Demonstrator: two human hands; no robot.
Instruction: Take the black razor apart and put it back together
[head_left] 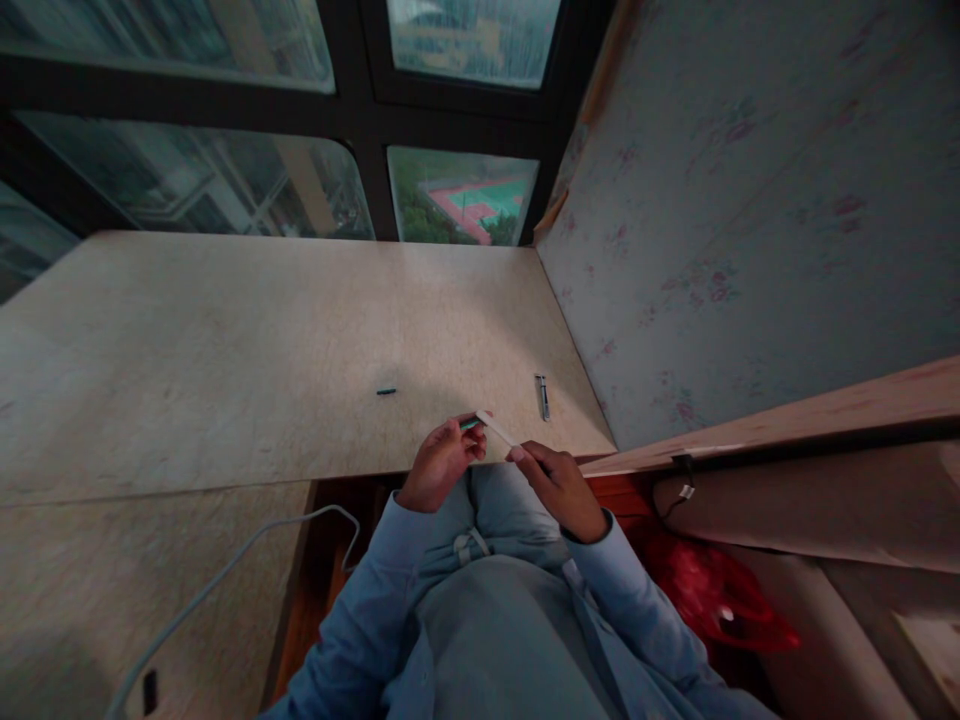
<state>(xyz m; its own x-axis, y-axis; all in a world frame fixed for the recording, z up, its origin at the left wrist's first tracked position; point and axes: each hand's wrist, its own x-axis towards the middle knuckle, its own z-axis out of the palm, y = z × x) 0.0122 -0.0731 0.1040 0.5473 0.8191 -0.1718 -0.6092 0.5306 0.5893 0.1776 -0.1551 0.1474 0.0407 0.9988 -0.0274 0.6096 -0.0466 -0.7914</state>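
My left hand (442,462) is closed on a small dark green stick-like piece (470,424), pinched between thumb and fingers. In my right hand (559,487) is a thin white flat strip (498,430), gripped at its near end. The strip's far end meets the green piece at my left fingertips; whether they touch I cannot tell. On the table, a short dark cylinder (385,391) lies beyond my left hand. A slim metal tool with a T-shaped head (543,398) rests beyond my right hand. Both hands are above the table's front edge, near my lap.
The pale tabletop (225,350) reaches back to a dark-framed window (379,190). A flowered wall (712,230) bounds the right side. A grey cable (240,560) runs along the lower left, near a small black object (150,690). A red plastic bag (705,590) is at lower right.
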